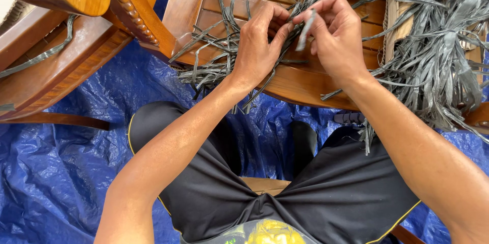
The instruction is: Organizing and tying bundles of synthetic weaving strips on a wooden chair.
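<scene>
My left hand and my right hand meet over a polished wooden seat frame. Both pinch thin grey flat strips; one short strip end sticks up between my right thumb and forefinger. A loose tangle of the same grey strips lies on the wood under and left of my left hand. A much bigger bundle of grey strips hangs at the right, beside my right wrist.
A carved wooden chair part with beaded trim lies at the upper left. Blue plastic tarpaulin covers the floor. My knees in black shorts are below, and I sit on a low wooden stool.
</scene>
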